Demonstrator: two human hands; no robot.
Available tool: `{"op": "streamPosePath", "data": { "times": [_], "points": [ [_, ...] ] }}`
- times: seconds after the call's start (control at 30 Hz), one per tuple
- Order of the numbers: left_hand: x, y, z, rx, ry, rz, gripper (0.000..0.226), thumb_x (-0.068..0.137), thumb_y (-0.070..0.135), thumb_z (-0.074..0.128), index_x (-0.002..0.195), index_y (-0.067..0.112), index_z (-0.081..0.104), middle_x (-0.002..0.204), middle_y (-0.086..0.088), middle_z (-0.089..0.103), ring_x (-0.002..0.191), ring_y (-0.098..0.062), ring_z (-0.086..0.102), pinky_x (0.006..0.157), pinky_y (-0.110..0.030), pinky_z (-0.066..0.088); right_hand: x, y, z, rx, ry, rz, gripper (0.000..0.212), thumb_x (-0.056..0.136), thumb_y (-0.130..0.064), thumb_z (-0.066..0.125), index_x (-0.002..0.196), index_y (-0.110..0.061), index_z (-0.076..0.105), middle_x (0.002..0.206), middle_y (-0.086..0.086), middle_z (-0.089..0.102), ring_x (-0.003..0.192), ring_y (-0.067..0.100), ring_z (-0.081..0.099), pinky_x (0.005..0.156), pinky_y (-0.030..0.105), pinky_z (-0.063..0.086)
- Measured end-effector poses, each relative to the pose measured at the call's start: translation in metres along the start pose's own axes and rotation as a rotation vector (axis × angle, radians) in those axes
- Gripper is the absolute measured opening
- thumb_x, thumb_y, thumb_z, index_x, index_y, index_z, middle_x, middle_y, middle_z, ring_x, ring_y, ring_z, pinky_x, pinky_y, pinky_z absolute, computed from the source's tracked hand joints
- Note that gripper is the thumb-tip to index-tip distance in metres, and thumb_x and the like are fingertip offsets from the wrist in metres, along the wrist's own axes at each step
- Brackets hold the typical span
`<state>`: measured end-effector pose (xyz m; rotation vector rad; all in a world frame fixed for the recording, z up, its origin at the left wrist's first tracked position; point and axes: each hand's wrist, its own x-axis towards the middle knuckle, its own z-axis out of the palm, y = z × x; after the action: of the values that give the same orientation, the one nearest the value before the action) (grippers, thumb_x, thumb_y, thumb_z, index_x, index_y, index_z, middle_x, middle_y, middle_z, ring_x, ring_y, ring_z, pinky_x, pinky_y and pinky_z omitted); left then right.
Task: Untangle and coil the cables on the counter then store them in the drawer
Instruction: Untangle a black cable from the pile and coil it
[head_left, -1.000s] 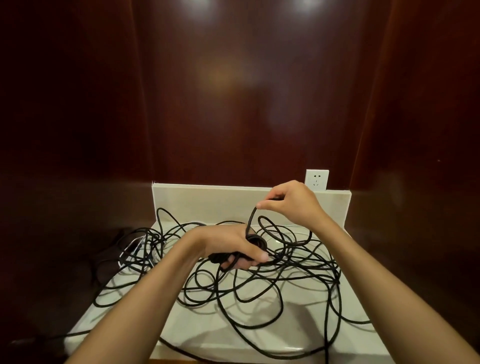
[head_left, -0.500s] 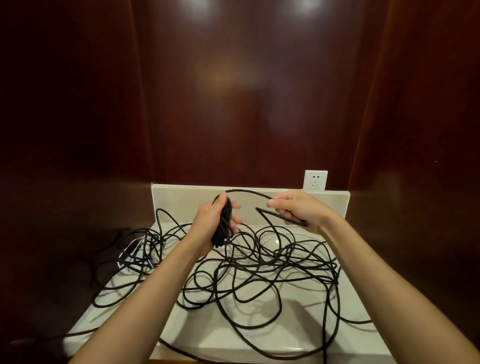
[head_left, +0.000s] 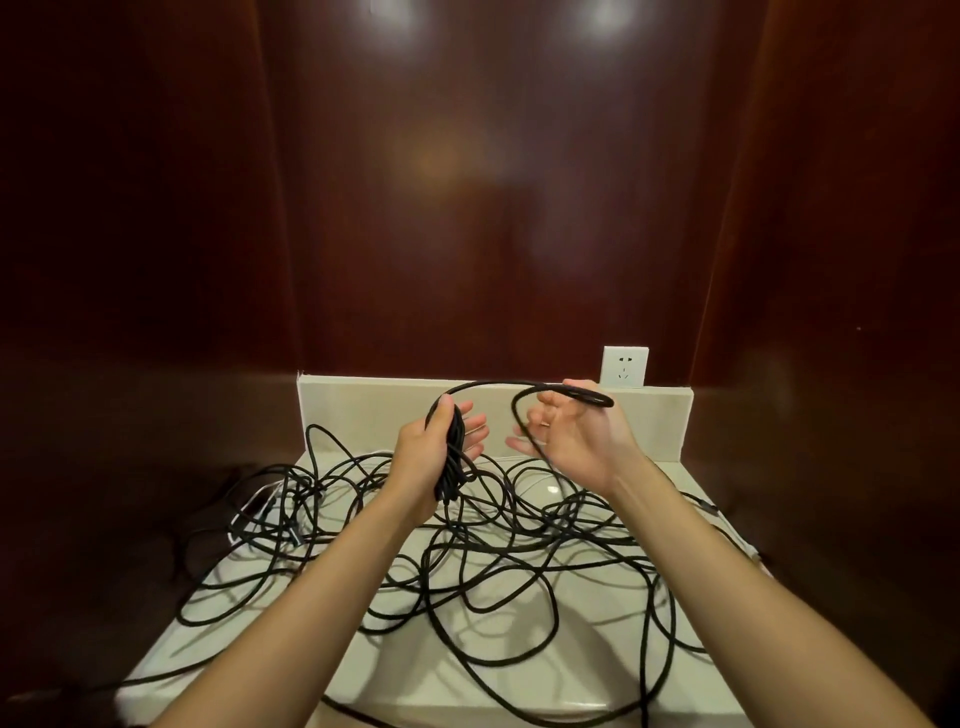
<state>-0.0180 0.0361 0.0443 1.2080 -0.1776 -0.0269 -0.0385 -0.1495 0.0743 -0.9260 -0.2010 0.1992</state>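
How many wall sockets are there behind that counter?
1. The socket sits on the dark wall just above the counter's pale backsplash, behind the right hand. More may hide in the dark sides.

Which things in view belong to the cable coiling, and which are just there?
Job:
- coil in left hand
- loop over right hand
- tangled cables
- counter

Just there:
- wall socket
- wooden wall
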Motion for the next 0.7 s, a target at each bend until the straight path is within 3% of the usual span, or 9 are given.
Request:
{"op": "streamPosePath", "data": {
  "times": [0.07, 0.1, 0.13, 0.17, 0.27, 0.5, 0.7],
  "points": [
    [0.001, 0.000, -0.001, -0.005, -0.011, -0.019, 0.042, 0.106, 0.040, 0.043, 0.122, 0.007, 0.064, 0.116, -0.016, 0.072, 0.104, -0.023, 0.073, 0.085, -0.030, 0.058, -0.001, -0.001, 0.000, 0.072, -0.062, 0.017, 0.024, 0.081, -0.034, 0.060, 0.086, -0.011, 0.052, 0.069, 0.006, 0.053, 0.055, 0.021, 0.049, 0.080, 0.045, 0.054],
    [0.001, 0.000, -0.001, -0.011, -0.011, -0.025, 0.042, 0.106, 0.040, 0.043, 0.122, 0.007, 0.064, 0.115, -0.016, 0.072, 0.103, -0.023, 0.073, 0.084, -0.030, 0.059, -0.003, -0.002, 0.000, 0.072, -0.078, 0.037, 0.032, 0.075, -0.036, 0.067, 0.089, -0.011, 0.053, 0.070, 0.004, 0.052, 0.051, 0.018, 0.044, 0.057, 0.031, 0.052],
    [0.002, 0.001, -0.003, -0.019, -0.007, -0.030, 0.042, 0.106, 0.040, 0.043, 0.122, 0.007, 0.064, 0.115, -0.016, 0.072, 0.103, -0.024, 0.073, 0.082, -0.029, 0.059, -0.005, -0.003, 0.000, 0.048, -0.067, 0.062, 0.037, 0.075, -0.040, 0.067, 0.094, -0.011, 0.055, 0.071, 0.003, 0.052, 0.047, 0.014, 0.039, 0.042, 0.022, 0.039],
    [0.002, 0.001, -0.004, -0.026, -0.002, -0.034, 0.042, 0.106, 0.040, 0.043, 0.122, 0.006, 0.064, 0.115, -0.016, 0.072, 0.103, -0.024, 0.074, 0.082, -0.030, 0.059, -0.007, -0.005, -0.001, 0.016, -0.036, 0.085, 0.039, 0.082, -0.046, 0.058, 0.098, -0.010, 0.056, 0.072, 0.004, 0.052, 0.044, 0.012, 0.034, 0.036, 0.017, 0.026],
    [0.005, 0.005, -0.010, -0.091, 0.013, -0.081, 0.045, 0.107, 0.040, 0.040, 0.121, 0.004, 0.063, 0.115, -0.017, 0.072, 0.104, -0.027, 0.073, 0.085, -0.034, 0.059, -0.009, -0.013, -0.003, -0.066, 0.081, 0.098, 0.064, 0.097, -0.063, 0.030, 0.116, -0.011, 0.061, 0.067, 0.004, 0.047, 0.038, 0.007, 0.025, 0.032, 0.016, 0.013],
    [0.014, 0.026, -0.019, -0.490, 0.050, -0.107, 0.048, 0.108, 0.044, 0.032, 0.124, 0.005, 0.057, 0.128, -0.017, 0.065, 0.110, -0.028, 0.066, 0.089, -0.041, 0.054, -0.015, -0.017, -0.013, -0.586, 0.222, 0.011, 0.052, 0.097, -0.052, 0.045, 0.120, -0.011, 0.066, 0.061, -0.008, 0.020, 0.047, 0.005, 0.011, 0.039, 0.019, 0.006],
    [0.024, 0.051, -0.019, -0.869, 0.101, -0.027, 0.051, 0.107, 0.048, 0.032, 0.105, 0.009, 0.065, 0.095, -0.006, 0.076, 0.091, -0.022, 0.075, 0.103, -0.047, 0.049, -0.019, -0.007, -0.012, -0.913, 0.262, -0.059, 0.036, 0.096, -0.046, 0.058, 0.085, -0.014, 0.071, 0.058, -0.006, 0.023, 0.051, 0.010, 0.017, 0.045, 0.022, 0.013]
  ]
}}
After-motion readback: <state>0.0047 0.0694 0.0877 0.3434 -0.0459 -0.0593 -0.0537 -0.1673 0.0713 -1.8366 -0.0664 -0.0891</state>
